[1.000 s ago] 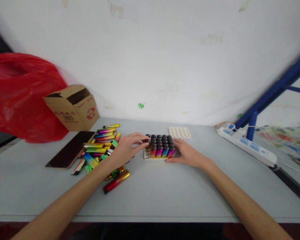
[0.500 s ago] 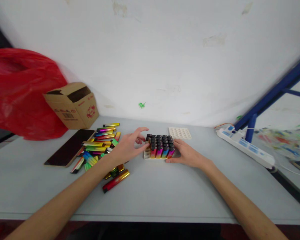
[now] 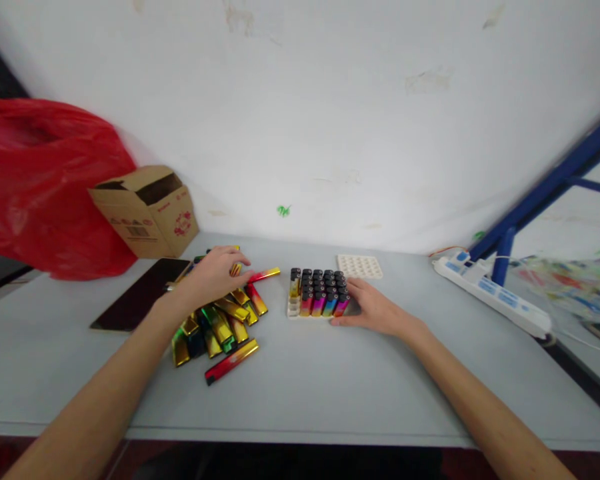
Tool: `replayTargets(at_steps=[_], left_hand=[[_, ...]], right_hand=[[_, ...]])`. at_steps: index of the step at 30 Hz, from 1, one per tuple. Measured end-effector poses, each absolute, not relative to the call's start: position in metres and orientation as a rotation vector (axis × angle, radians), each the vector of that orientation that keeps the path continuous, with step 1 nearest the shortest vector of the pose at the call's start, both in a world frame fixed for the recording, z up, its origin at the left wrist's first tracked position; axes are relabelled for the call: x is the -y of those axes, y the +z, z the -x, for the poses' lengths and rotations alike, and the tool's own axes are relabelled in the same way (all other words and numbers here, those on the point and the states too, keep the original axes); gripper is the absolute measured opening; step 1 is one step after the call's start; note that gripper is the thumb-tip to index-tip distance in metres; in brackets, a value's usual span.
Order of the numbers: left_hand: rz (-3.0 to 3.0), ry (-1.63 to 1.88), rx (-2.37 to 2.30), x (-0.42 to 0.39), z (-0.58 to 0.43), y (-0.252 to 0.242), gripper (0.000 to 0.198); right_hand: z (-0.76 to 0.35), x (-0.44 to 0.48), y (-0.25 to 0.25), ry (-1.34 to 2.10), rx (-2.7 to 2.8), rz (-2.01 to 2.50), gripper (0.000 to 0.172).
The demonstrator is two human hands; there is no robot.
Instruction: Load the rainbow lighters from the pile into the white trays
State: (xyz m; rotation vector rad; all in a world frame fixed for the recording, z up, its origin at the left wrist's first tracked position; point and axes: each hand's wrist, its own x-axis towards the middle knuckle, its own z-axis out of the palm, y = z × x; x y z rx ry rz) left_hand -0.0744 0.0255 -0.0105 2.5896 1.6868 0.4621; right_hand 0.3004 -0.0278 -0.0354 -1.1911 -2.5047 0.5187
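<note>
Fingers (image 3: 238,257) bent, the left hand (image 3: 207,275) arches over loose lighters (image 3: 233,309).

Workshop, likely | plain table (image 3: 360,380) — lighters (image 3: 323,291) racked in white tray (image 3: 293,311) | scuffed wall (image 3: 330,100) (green-marked) | power strip (image 3: 495,293)

Bare forearms (image 3: 125,360); bare, slender fingers (image 3: 349,321)
</note>
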Motion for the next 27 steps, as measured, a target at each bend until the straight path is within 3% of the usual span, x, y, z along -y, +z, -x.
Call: replayTargets(at_steps=[11, 23, 27], left_hand=[[-2.280, 0.336, -2.057, -0.027, 0.145, 0.018, 0.038], [-2.173, 0.282, -1.946, -0.022, 0.136, 0.014, 0.037], [-2.175, 0.314, -1.809, -0.025, 0.129, 0.009, 0.028]], right_hand=[[-0.303, 0.026, -0.038, 0.517, 2.511, 1.175, 0.058], [-0.302, 0.026, -0.039, 0.537, 2.505, 1.200, 0.060], [-0.302, 0.027, -0.038, 0.538, 2.507, 1.207, 0.063]])
